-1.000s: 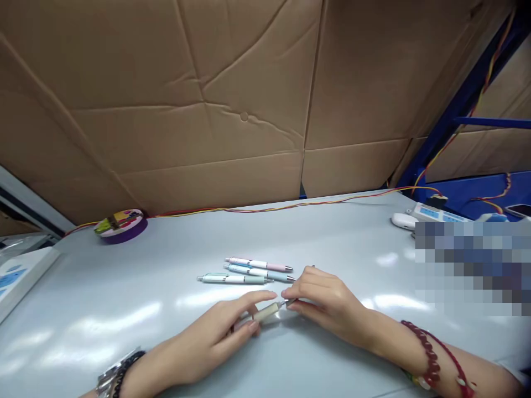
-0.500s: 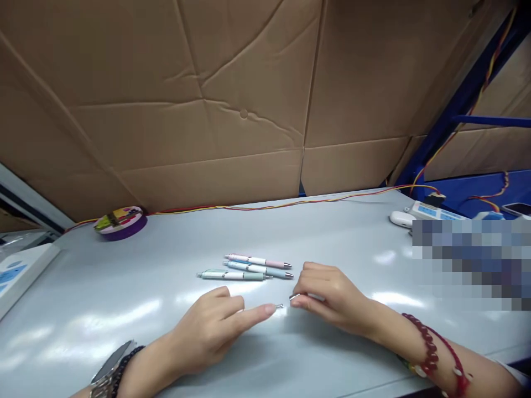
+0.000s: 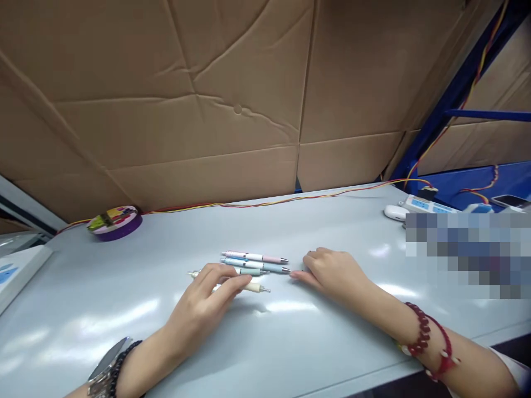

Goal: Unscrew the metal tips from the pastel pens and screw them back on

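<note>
The left hand (image 3: 207, 298) pinches a cream pen (image 3: 252, 287) pointing to 3 o'clock. Just past it, toward 12 o'clock, a green pen (image 3: 251, 271), a blue pen (image 3: 265, 267) and a pink pen (image 3: 272, 259) lie on the surface (image 3: 332, 221). At the cream pen's 3 o'clock, the right hand (image 3: 334, 271) curls; whether it holds anything cannot be told.
</note>
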{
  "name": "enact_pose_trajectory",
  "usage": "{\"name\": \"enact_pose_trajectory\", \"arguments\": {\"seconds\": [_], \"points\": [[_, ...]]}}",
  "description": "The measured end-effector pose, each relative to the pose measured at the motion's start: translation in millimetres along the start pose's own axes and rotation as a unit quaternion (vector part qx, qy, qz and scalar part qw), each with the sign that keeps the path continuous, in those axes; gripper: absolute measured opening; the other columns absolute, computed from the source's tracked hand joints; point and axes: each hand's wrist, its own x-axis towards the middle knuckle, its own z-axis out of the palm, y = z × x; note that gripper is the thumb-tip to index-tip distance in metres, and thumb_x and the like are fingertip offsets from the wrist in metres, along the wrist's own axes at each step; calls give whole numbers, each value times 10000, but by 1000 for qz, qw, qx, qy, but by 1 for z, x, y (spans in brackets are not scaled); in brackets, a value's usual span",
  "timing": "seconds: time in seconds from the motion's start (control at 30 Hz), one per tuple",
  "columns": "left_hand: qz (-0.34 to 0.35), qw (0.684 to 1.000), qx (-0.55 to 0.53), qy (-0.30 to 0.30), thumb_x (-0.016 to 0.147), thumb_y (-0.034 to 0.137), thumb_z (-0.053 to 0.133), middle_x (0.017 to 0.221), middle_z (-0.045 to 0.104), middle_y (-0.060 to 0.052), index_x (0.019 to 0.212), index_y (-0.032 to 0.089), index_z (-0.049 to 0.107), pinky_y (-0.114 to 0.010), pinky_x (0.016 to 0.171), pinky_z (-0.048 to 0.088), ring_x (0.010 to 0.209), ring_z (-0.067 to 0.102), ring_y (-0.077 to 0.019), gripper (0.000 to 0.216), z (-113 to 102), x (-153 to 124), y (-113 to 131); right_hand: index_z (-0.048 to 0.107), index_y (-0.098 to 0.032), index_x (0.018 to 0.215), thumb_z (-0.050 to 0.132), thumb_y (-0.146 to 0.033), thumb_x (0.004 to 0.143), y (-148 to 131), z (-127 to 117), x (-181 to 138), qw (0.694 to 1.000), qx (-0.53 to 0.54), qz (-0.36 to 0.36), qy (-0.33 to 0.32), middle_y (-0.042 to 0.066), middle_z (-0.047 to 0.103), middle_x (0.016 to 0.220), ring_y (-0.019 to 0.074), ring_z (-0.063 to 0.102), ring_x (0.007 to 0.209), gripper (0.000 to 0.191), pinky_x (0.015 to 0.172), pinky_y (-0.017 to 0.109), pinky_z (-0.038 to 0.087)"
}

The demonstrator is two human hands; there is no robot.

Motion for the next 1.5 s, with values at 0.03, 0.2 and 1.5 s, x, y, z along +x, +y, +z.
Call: {"name": "enact_pose_trajectory", "arguments": {"seconds": [0.03, 0.2, 1.5], "points": [[-1, 1000, 8, -18, 917, 133, 442, 924, 586, -41, 1111, 243, 548, -288, 732, 459, 855, 554, -177, 247, 0, 0, -1, 575, -175, 665, 442, -482, 903, 0, -2, 0, 1000, -1, -3, 11, 66, 599, 642, 189, 551, 587, 410, 436, 276, 285], [-35, 992, 20, -119, 944, 209, 390, 911, 626, -26, 985, 220, 581, -317, 762, 419, 845, 551, -191, 196, 3, 1, -4, 565, -176, 797, 489, -361, 895, -9, -1, 0, 996, 12, -75, 55, 57, 593, 760, 198, 534, 716, 222, 507, 290, 355], [-329, 795, -420, -288, 818, 378, 577, 586, 486, 46, 872, 161, 546, -199, 479, 286, 506, 422, -91, 225, -6, 10, 30, 637, -145, 877, 365, -337, 966, -33, 1, -6, 896, 394, -181, 91, 41, 632, 709, 130, 521, 664, 344, 627, 228, 419]]}}
